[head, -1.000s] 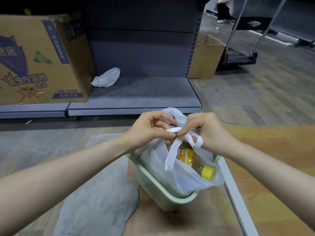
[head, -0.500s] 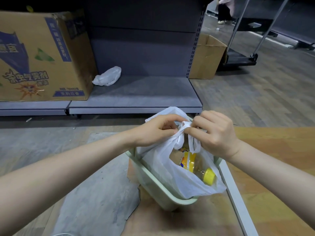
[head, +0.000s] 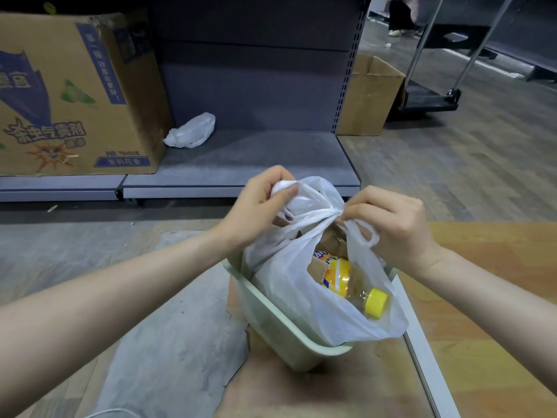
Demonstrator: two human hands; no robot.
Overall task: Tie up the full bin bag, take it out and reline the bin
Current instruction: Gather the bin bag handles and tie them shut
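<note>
A white plastic bin bag (head: 289, 294) sits in a pale green bin (head: 280, 333) on the floor in front of me. Through its open side I see a bottle with a yellow cap (head: 355, 285) and cardboard scraps. My left hand (head: 256, 212) grips one bunched handle of the bag at the upper left. My right hand (head: 391, 224) pinches the other handle, right at a twisted knot (head: 333, 213) between the hands. A second crumpled white bag (head: 191, 131) lies on the low grey shelf behind.
A large printed cardboard box (head: 69, 95) stands on the shelf at left. A smaller brown box (head: 367, 98) and a platform trolley (head: 431, 98) are at the back right. A grey sheet (head: 168, 342) lies on the floor beside the bin. A person's legs (head: 401, 13) show far back.
My hands have drawn apart, pulling the two bag handles outward so the knot between them has tightened. The left hand rose and now holds a bunched loop.
</note>
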